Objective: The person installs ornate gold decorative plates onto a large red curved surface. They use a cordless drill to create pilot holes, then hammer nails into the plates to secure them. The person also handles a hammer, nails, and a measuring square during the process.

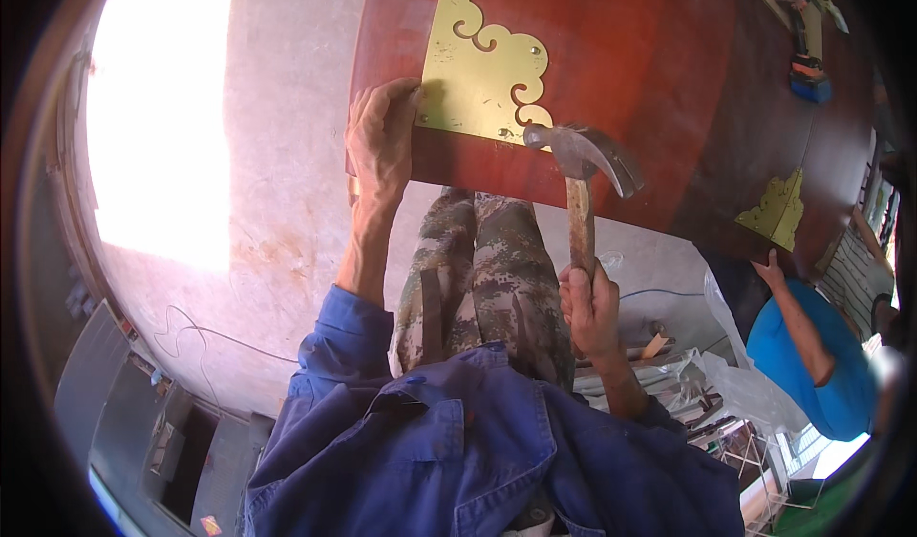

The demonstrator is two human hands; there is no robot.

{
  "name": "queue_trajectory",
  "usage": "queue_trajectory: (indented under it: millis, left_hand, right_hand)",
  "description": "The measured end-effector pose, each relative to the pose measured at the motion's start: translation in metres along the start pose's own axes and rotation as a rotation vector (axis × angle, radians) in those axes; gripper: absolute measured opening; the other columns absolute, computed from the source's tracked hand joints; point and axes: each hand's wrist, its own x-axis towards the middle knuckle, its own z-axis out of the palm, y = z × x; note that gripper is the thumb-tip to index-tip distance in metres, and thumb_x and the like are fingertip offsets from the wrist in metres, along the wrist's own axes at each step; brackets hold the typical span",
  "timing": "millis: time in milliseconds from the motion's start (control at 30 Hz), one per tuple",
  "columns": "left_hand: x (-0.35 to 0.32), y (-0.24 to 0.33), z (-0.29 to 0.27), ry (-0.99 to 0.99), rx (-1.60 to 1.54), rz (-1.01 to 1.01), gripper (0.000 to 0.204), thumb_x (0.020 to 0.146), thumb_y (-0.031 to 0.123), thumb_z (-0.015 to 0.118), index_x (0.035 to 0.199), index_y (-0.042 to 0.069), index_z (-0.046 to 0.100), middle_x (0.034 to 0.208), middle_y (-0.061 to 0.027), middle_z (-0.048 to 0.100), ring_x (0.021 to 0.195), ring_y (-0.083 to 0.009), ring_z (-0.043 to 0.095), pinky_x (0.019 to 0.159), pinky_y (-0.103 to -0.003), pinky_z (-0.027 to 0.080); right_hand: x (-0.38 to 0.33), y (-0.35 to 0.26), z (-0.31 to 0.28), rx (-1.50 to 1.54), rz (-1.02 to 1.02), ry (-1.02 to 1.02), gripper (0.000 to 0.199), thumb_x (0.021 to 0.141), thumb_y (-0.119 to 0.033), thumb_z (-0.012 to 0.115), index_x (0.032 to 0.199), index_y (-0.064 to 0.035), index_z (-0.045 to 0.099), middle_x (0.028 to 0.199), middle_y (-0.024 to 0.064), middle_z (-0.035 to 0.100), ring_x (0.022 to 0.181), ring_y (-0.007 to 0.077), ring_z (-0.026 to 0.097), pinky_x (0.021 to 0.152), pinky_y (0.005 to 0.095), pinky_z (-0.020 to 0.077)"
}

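Note:
A gold-coloured corner plate (482, 69) with a scrolled edge lies on the glossy red-brown wooden panel (611, 69), and a few round nail heads show on it. My left hand (382, 136) is at the plate's left edge, its fingers curled and thumb and forefinger brought together; whatever they pinch is too small to make out. In my right hand (592, 310) is a claw hammer (581, 212), gripped low on its wooden handle. The hammer's head is over the plate's lower right corner; whether it touches cannot be told.
Farther right, a second gold-coloured corner piece (776, 212) sits by the panel's edge, near another person's hand (768, 268). That person wears a blue top (812, 375). A cordless drill (807, 59) lies on the panel. A thin cable (220, 332) crosses the floor at left.

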Motion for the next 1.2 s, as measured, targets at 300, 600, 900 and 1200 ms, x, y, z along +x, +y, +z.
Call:
queue_trajectory:
  millis: [300,600,900,1200]
  left_hand:
    - [0.059,-0.026,0.046,0.175,0.132,0.295,0.012,0.091,0.011,0.072,0.1,0.005,0.068,0.095,-0.0099,0.068,0.092,-0.0299,0.062,0.083,-0.04,0.049]
    - [0.057,-0.03,0.035,0.124,0.155,0.369,0.015,0.089,0.01,0.07,0.103,0.005,0.066,0.094,-0.0094,0.065,0.089,-0.0307,0.06,0.084,-0.042,0.047]
    - [0.049,-0.019,0.044,0.011,0.208,0.404,0.018,0.089,0.006,0.068,0.107,0.006,0.067,0.106,-0.011,0.065,0.1,-0.0322,0.061,0.09,-0.044,0.046]
    - [0.055,0.003,0.038,0.011,0.149,0.414,0.022,0.085,0.009,0.071,0.107,0.006,0.068,0.107,-0.0116,0.065,0.104,-0.0338,0.058,0.093,-0.044,0.045]
  right_hand:
    - [-0.013,0.021,0.013,-0.069,0.014,0.014,0.032,0.106,-0.031,0.051,0.095,-0.0007,0.056,0.058,0.0057,0.054,0.05,0.0165,0.054,0.049,0.0324,0.0432]
    - [-0.007,0.014,0.018,-0.056,-0.006,0.05,0.032,0.106,-0.029,0.05,0.093,-0.001,0.055,0.057,0.0062,0.053,0.049,0.0165,0.055,0.049,0.0334,0.0427]
    - [0.023,-0.017,0.003,-0.303,-0.277,0.14,0.033,0.103,-0.03,0.058,0.095,0.0018,0.053,0.066,0.0257,0.058,0.065,0.0499,0.06,0.056,0.0511,0.0452]
    - [0.091,-0.043,0.025,-0.483,-0.497,0.235,0.042,0.104,-0.038,0.054,0.089,0.0003,0.052,0.057,0.0203,0.057,0.052,0.0443,0.06,0.047,0.0526,0.0434]
